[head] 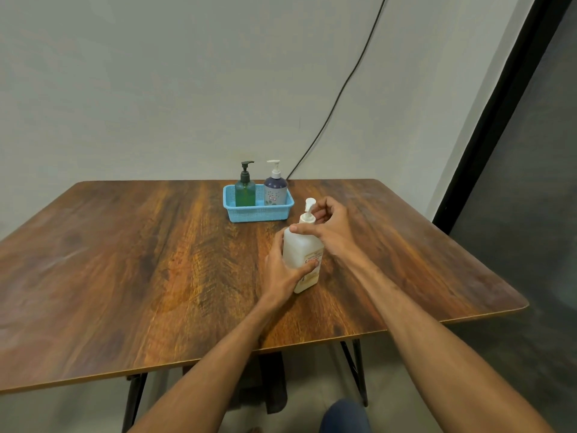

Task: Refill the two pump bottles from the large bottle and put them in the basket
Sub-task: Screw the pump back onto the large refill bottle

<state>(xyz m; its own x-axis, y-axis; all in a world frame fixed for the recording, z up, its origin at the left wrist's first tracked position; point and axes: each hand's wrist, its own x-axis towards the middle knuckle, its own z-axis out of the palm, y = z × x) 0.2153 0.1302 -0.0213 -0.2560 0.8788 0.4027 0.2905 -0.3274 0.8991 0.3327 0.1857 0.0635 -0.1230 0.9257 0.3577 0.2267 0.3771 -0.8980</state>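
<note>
Currently left hand [282, 270] fingers wrap large bottle [300, 249] body; right hand [336, 229] fingers pinch its pump head [309, 208].

Single wide-angle view from head height, standing at the near edge of a wooden table [125, 245], facing forward and down across it, close in, tabletop filling the middle, wall [156, 73] beyond the table's far edge, floor [78, 410] below its near edge.

Large bottle label [316, 255] unreadable (blurred)
</note>
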